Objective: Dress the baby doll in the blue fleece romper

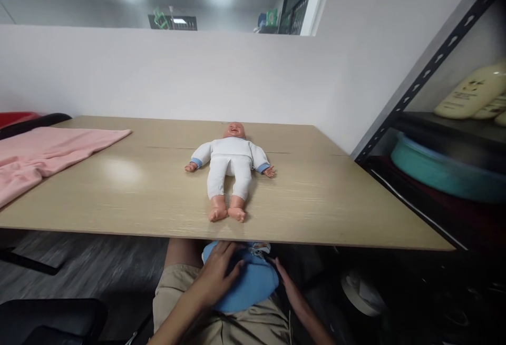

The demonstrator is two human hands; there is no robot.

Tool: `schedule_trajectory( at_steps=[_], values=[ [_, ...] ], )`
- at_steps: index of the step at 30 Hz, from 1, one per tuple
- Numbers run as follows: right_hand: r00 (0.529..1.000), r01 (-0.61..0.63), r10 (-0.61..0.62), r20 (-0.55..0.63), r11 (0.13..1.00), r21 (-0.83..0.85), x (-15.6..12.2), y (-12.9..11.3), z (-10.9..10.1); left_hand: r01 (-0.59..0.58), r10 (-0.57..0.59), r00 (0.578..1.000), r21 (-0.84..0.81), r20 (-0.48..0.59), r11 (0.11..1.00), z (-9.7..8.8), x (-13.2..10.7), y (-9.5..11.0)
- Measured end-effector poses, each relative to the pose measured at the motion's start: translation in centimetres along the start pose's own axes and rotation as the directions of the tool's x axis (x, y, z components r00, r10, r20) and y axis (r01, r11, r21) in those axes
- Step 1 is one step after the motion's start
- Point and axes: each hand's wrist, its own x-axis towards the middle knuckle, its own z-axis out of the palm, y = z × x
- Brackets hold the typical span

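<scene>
On the seated person's lap, just below the front edge of the bench, I observe a blue cloth with a patterned part at its far side. The left hand rests over its left portion, thumb held well apart from the fingers, in a wide posture. The right hand is at the cloth's right edge, seen side-on; I cannot tell whether it grips any fabric.

On the bench, a doll lies on its back, feet toward the person and head toward the wall. It wears white clothing with blue cuffs, its arms spread outward. A pink cloth, partly rumpled, lies at the bench's left end, well apart from the doll. To the right, a rack carries pale yellow bottles above a teal basin.
</scene>
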Motion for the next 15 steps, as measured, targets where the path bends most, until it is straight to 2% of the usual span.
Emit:
schedule_trajectory(
  at_steps=[4, 7, 9, 11, 13, 15],
  values=[
    [0.989, 0.130, -0.132, 0.061, 0.991, 0.035, 0.9, -1.7, 1.6, -0.024, 0.045, 0.995, 0.236, -0.084, 0.972, 3.5, 2.7, -2.5],
    [0.976, 0.184, -0.180, 0.122, 0.983, -0.023, 0.4, -1.9, 2.1, -0.036, 0.086, 0.987, 0.337, -0.135, 0.941, 4.7, 3.4, -3.4],
    [0.970, 0.211, -0.199, 0.139, 0.974, -0.076, -0.1, -1.5, 2.1, -0.011, 0.060, 0.989, 0.344, -0.134, 0.939, 4.5, 3.1, -3.1],
    [0.971, 0.226, -0.213, 0.109, 0.966, -0.123, -0.5, -1.0, 2.1, 0.043, -0.012, 0.994, 0.276, -0.112, 0.960, 3.7, 2.2, -2.0],
    [0.964, 0.263, -0.250, 0.091, 0.948, -0.181, -1.2, -0.7, 1.8, 0.096, -0.086, 0.993, 0.134, -0.078, 0.986, 2.5, 0.7, -0.4],
    [0.941, 0.329, -0.297, 0.162, 0.916, -0.229, -2.2, -1.1, 1.5, 0.100, -0.101, 0.994, -0.027, -0.042, 0.995, 1.2, -1.1, 1.3]
  ],
)
